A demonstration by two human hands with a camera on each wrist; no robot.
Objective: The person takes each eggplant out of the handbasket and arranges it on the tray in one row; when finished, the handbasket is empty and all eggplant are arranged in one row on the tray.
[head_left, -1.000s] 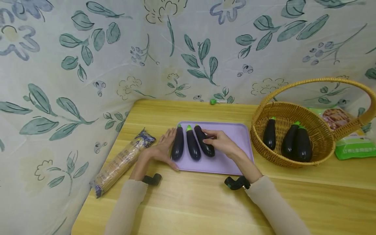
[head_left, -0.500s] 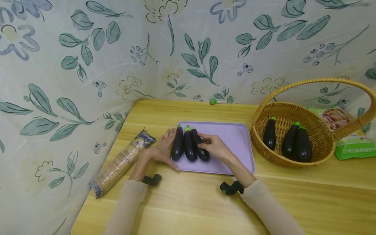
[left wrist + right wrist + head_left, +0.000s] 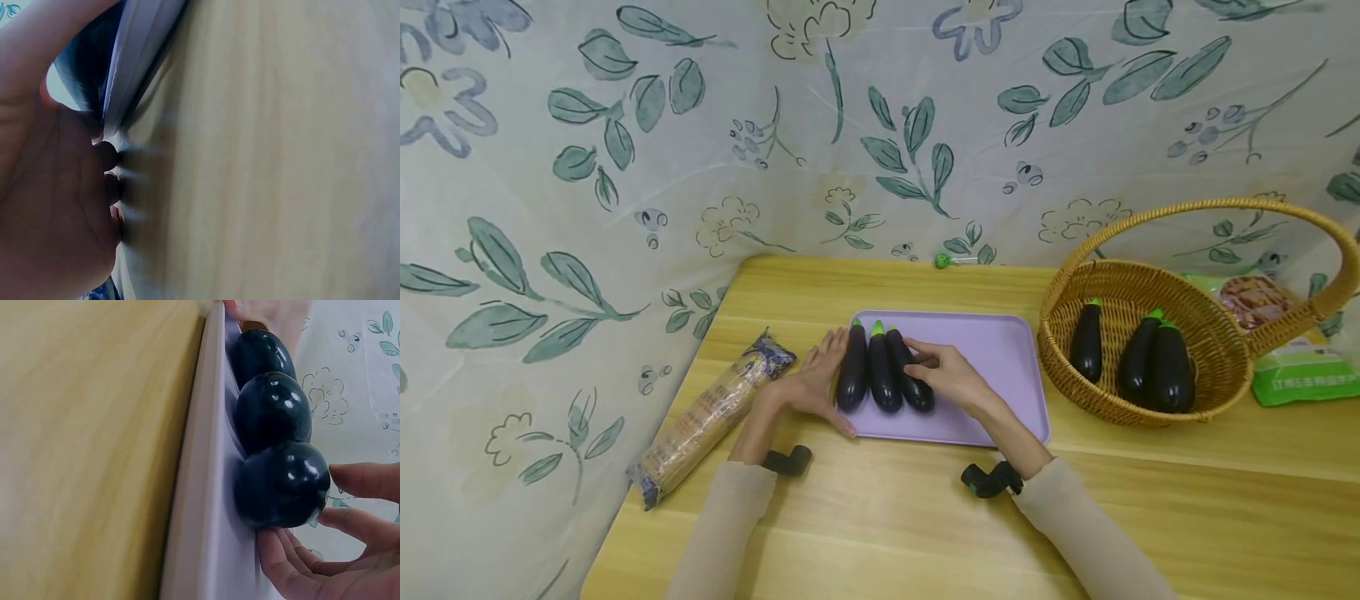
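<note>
Plainly, a wooden table (image 3: 880, 517) runs beneath everything; on it a wicker basket (image 3: 1086, 398) stands at three o'clock from a lilac tray (image 3: 988, 350), and a clear-wrapped packet (image 3: 709, 421) lies at nine. The left hand (image 3: 810, 385), fingers straight, rests along the tray's nine-o'clock edge; the left wrist view alone shows its palm (image 3: 50, 200). Thumb and fingers bent, the right hand (image 3: 953, 375) grips the nearest eggplant (image 3: 281, 487), which lies beside two more eggplants (image 3: 883, 383) on the tray's nine-o'clock half. The head view shows their green stems (image 3: 877, 328); the right wrist view instead faces their rounded ends (image 3: 272, 412). A green lollipop (image 3: 942, 261) lies at twelve.
</note>
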